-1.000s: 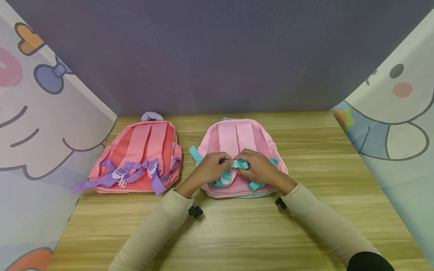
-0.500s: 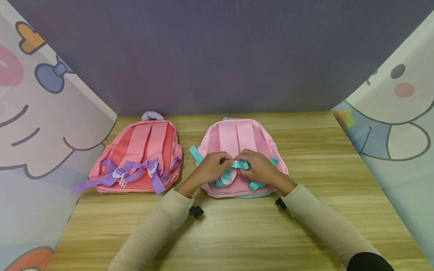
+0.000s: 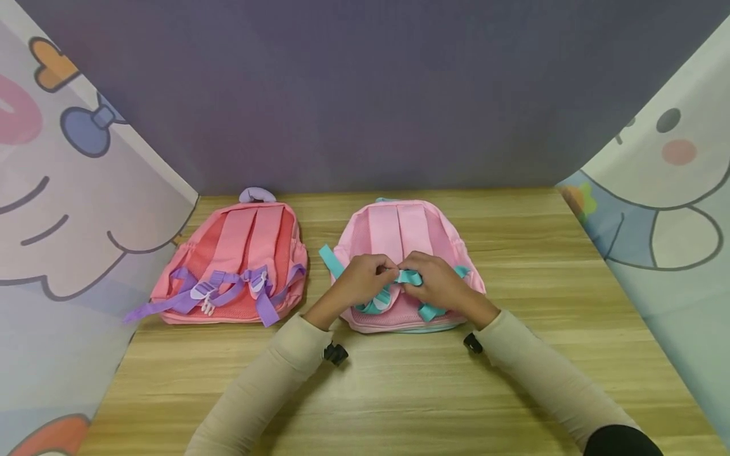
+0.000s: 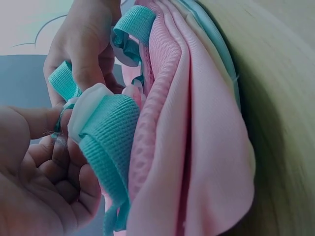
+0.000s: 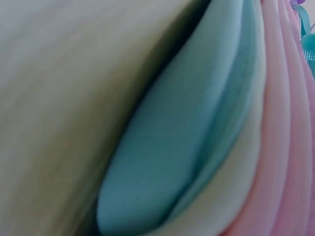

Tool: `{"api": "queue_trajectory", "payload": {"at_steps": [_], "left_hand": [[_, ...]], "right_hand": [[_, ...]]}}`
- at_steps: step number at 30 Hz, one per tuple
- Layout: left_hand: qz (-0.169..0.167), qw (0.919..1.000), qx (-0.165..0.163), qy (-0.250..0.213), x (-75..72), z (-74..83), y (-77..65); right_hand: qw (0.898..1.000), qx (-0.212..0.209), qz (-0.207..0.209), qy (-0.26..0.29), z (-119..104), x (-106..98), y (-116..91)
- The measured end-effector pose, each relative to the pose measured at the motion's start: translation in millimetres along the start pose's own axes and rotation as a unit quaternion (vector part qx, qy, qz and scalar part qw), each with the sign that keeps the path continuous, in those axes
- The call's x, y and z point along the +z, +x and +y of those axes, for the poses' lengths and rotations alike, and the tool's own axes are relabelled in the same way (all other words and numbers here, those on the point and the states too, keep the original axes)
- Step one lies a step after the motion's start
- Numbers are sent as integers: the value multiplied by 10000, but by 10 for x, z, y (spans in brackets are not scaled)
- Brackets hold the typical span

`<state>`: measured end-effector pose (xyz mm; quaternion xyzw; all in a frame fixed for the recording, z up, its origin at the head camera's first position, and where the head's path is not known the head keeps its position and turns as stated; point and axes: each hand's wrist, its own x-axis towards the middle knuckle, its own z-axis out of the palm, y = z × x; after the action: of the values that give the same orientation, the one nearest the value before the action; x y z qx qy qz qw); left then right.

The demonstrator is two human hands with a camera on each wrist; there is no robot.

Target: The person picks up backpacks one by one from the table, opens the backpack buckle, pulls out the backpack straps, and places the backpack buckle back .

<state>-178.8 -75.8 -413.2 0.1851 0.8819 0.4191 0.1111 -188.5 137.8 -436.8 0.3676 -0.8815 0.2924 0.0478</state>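
A light pink backpack [image 3: 399,221] lies on the table, its shoulder straps facing up. Over its lower middle my left hand [image 3: 362,282] pinches a teal webbing strap [image 3: 409,277] between thumb and forefinger. From the other side my right hand [image 3: 436,282] grips that same strap, the two hands almost touching. The left wrist view shows the strap's loop [image 4: 64,81] between the hands, with a white plastic buckle [image 4: 88,110] beside my left fingertips. Fingers partly hide the exact spot being pinched. Only the bag's teal and pink side [image 5: 182,128] fills most of the right wrist view.
A coral backpack [image 3: 236,221] with tangled purple straps [image 3: 265,307] and white buckles lies to the left. The wooden table [image 3: 410,392] meets a dark grey panel [image 3: 365,95] at the back. Cartoon-printed panels [image 3: 656,190] stand at both sides.
My left hand has shifted slightly right, its fingertips closer to the right hand, so less of the strap shows between them. The right hand and both backpacks stay nearly still.
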Motion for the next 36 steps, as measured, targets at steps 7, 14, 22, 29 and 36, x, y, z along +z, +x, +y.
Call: {"api": "queue_trajectory", "payload": {"at_steps": [7, 14, 22, 29, 36], "left_hand": [[82, 9998, 47, 151, -20, 32, 12], [134, 9999, -41, 85, -40, 44, 15], [146, 9991, -162, -358, -68, 19, -27], [166, 9990, -190, -377, -67, 36, -29], [210, 9995, -88, -216, -55, 45, -28]], "right_hand": [[9998, -68, -87, -144, -15, -48, 22], [9997, -109, -120, -171, -38, -86, 56], [9997, -73, -198, -132, -46, -113, 76], [9996, -2, -251, -144, -51, -121, 67], [9996, -116, -220, -145, -85, -135, 65]]}}
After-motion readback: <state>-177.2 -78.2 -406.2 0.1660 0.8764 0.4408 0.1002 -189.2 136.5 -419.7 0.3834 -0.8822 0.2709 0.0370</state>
